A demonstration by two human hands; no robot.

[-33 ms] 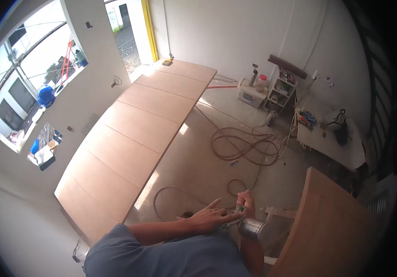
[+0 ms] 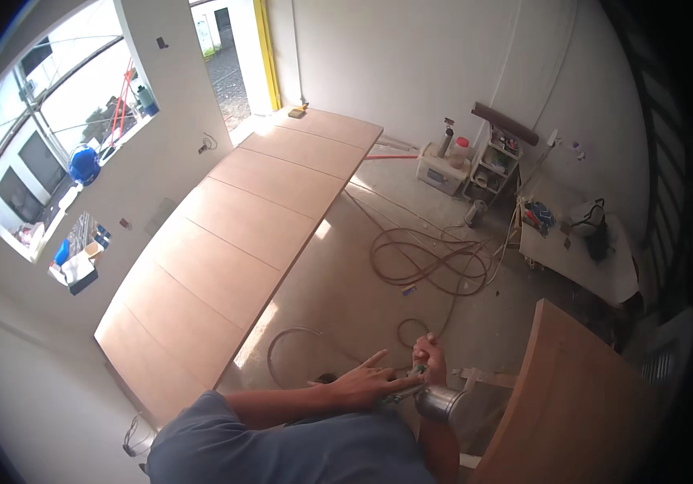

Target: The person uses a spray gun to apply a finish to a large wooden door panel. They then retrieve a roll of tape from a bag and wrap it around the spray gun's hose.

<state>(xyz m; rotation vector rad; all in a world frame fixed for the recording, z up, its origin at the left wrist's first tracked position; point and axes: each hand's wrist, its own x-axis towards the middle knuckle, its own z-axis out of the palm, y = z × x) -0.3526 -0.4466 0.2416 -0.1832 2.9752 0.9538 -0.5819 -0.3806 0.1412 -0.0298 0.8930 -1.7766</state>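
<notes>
Low in the picture, both hands meet at a spray gun point(image 2: 401, 396) with a silver metal cup point(image 2: 438, 401) on its right. My right hand point(image 2: 429, 357) is closed round its handle end, in front of a hose loop on the floor. From the left, my left hand point(image 2: 364, 379) reaches across to the gun's body, near a small green part. Its lower fingers press on the gun while one finger sticks out away from it; the thumb is hidden. Close by on the right stands a brown wooden panel point(image 2: 576, 395), tilted.
A long, scored brown panel point(image 2: 242, 211) stretches along the left, with a small yellow-and-dark object point(image 2: 298, 111) on its far end. A thin hose point(image 2: 391, 266) coils on the floor. Further right are a white container point(image 2: 442, 171), a shelf rack point(image 2: 493, 165) and a low table point(image 2: 584, 262) with tools.
The view has shifted very slightly. Both hands and the spray gun keep almost the same pose.
</notes>
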